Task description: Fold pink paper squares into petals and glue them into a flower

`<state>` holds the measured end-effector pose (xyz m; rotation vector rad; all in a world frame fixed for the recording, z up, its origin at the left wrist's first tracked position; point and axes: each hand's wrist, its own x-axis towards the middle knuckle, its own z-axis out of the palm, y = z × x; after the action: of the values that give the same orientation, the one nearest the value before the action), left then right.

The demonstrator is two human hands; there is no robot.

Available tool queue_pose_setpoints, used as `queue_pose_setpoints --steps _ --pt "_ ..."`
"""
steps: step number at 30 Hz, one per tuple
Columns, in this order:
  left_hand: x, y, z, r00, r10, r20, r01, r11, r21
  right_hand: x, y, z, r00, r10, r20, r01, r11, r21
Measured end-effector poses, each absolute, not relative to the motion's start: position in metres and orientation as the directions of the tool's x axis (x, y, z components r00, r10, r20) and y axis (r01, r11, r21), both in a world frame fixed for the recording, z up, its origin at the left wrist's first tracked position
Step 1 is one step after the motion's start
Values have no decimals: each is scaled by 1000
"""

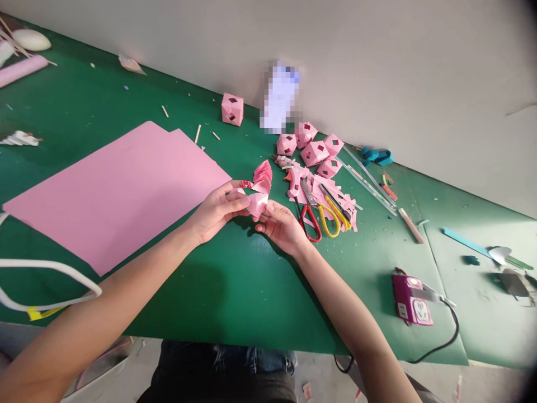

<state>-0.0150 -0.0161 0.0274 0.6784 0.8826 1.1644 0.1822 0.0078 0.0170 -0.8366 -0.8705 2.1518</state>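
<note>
Two pink paper sheets (121, 193): overlapping, flat on the green table (251, 302)
Left hand (218, 208): almost closed, thumb and fingers pinching the faceted pink paper piece (258, 205)
Right hand (284, 228): fingers curled, thumb and fingertips gripping its right side
Faceted pink paper piece: angular, shiny on one face, between both hands over the table

The surface (436, 224) looks bright and washed out on the right, darker on the left. A soft shadow lies below the hands (212, 212). Chunky squares blur a pale thing (279, 101). The right corners go black.
</note>
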Motion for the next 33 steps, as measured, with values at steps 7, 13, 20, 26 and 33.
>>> queue_pose_setpoints --steps 7,13,20,26,33 --pt "-17 -16 27 171 953 -249 -497 301 814 184 9 16 -582 763 -280 -322 -533 -783" --pt "-17 -20 29 201 960 -195 -439 266 858 183 6 17 -561 786 -261 -304 -489 -818" --pt "-21 -22 32 268 940 -209 -315 290 904 185 8 18 -616 758 -215 -228 -432 -872" --pt "-24 -18 30 326 908 -264 -354 376 857 188 11 19 -665 710 -229 -212 -474 -855" --pt "-27 -17 35 273 911 -309 -355 394 848 189 14 12 -626 734 -262 -201 -477 -856"
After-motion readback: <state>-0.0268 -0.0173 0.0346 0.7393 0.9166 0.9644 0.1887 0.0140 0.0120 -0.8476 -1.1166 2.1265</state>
